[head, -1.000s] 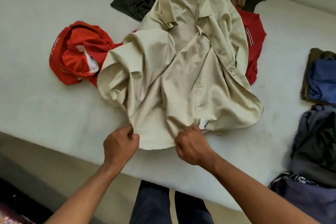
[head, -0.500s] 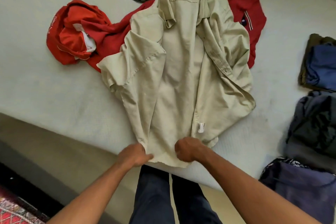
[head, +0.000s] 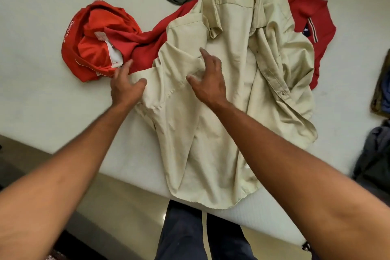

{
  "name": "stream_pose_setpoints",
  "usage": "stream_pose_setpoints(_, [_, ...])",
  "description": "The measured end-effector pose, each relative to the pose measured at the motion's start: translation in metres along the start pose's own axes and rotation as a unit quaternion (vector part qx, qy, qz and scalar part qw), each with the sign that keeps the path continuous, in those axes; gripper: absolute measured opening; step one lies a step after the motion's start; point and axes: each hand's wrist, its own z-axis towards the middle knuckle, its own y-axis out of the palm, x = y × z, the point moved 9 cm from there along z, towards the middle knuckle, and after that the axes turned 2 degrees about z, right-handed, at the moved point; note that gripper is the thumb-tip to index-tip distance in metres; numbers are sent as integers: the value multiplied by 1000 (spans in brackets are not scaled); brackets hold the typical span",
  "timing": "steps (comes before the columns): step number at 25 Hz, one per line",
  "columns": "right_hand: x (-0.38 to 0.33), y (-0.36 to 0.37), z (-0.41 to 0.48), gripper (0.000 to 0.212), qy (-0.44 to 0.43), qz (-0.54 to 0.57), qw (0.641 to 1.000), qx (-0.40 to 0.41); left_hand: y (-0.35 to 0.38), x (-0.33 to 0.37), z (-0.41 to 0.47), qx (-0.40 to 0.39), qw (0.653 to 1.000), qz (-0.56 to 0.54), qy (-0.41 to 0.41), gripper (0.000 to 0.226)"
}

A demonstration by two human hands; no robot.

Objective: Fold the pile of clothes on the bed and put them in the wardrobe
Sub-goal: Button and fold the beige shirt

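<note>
A cream button-up shirt (head: 232,112) lies open on the white bed (head: 42,69), collar far, hem at the near edge. The left grip (head: 126,88), blurred, reaches the shirt's sleeve with fingers spread. The right grip (head: 209,84) is spread over the chest. A red garment (head: 95,48) lies beside.

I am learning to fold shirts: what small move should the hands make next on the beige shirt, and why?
Probably grip the bunched sleeve and pull it out flat: the beige shirt lies spread open, yet this sleeve is crumpled, with left hand and right hand open at it.
</note>
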Motion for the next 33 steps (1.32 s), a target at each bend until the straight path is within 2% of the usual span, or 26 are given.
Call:
stream_pose_setpoints(2, [5, 11, 21, 47, 9, -90, 995, -38, 18, 5, 21, -105, 994, 26, -5, 59])
stream_pose_setpoints(4, [19, 15, 24, 28, 21, -136, 988, -76, 29, 14, 29, -156, 971, 173, 52, 37])
stream_pose_setpoints(6, [33, 14, 16, 21, 0, -181, 979, -98, 5, 37, 18, -75, 955, 256, 131, 23])
stream_pose_setpoints(9, [58, 11, -6, 22, -11, -224, 964, -141, -45, 72, -49, 95, 931, 254, 245, 18])
stream_pose_setpoints(11, [64, 10, -10, 29, 17, -201, 966, -159, -41, 71, -113, 112, 907, 289, 285, 12])
stream_pose_setpoints(14, [49, 2, -7, 33, 56, -143, 978, -140, -20, 34, -174, 66, 919, 316, 226, 23])
stream_pose_setpoints(16, [30, -24, -3, 26, 68, -46, 996, -31, -9, 22, -197, 54, 942, 268, 193, 23])
stream_pose_setpoints(17, [18, -40, -1, 22, 60, 24, 997, 39, 2, 27, -210, 31, 948, 244, 202, 23])
stream_pose_setpoints(18, [8, -52, 3, 20, 48, 91, 991, 90, 18, 38, -226, 0, 943, 239, 233, 22])
stream_pose_setpoints(19, [-4, -59, 8, 22, 27, 133, 985, 110, 45, 50, -245, -71, 928, 249, 268, 22])
stream_pose_setpoints(21, [-26, -55, 17, 34, -34, 100, 992, 63, 103, 59, -287, -273, 880, 267, 282, 27])
stream_pose_setpoints(22, [-33, -45, 19, 42, -67, 36, 997, 15, 121, 52, -291, -343, 876, 245, 235, 31])
stream_pose_setpoints(23, [-33, -31, 16, 50, -89, -54, 994, -43, 127, 46, -284, -365, 899, 174, 168, 32])
stream_pose_setpoints(24, [-26, -16, 10, 55, -99, -150, 979, -100, 126, 39, -269, -339, 931, 81, 104, 29])
stream_pose_setpoints(25, [-12, -2, 2, 58, -91, -236, 956, -149, 115, 28, -245, -259, 964, 13, 63, 26])
stream_pose_setpoints(27, [19, 5, -14, 54, -40, -337, 923, -181, 82, 10, -201, -67, 996, 1, 52, 34])
stream_pose_setpoints(28, [34, -2, -18, 49, -4, -341, 927, -158, 73, 1, -185, -13, 998, 7, 62, 45])
stream_pose_setpoints(29, [47, -14, -23, 41, 39, -315, 940, -120, 75, -9, -170, -19, 998, 8, 56, 53])
stream_pose_setpoints(31, [82, -42, -35, 29, 159, -201, 966, -39, 100, -18, -155, -136, 990, -1, 30, 57])
stream_pose_setpoints(33, [112, -66, -53, 19, 267, -40, 962, 47, 124, -12, -159, -227, 971, 41, 62, 58])
